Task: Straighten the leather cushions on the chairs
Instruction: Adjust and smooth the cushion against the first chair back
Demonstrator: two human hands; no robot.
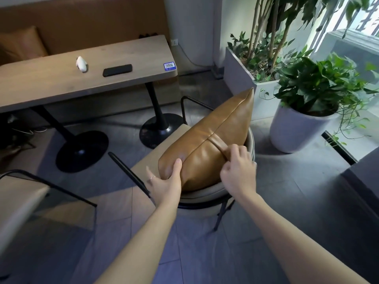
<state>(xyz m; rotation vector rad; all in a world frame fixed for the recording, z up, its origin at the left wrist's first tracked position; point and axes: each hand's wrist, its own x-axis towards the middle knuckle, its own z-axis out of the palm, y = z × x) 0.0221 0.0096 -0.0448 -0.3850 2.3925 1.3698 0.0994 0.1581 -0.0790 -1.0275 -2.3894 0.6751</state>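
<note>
A tan leather cushion [217,138] stands on edge on a beige chair [205,193] with a black metal frame, leaning against the curved backrest. My left hand [166,181] grips the cushion's near left corner, thumb on top. My right hand [238,167] pinches the leather strap that runs across the cushion's top seam. A second beige chair [22,201] sits at the left edge with no cushion in sight. Another tan cushion [20,45] rests on the brown bench at the far left.
A wooden table [61,83] on black pedestal bases holds a black phone [117,70], a white object [81,64] and a QR sticker. A grey planter box [240,78] and a white plant pot [297,132] stand right of the chair.
</note>
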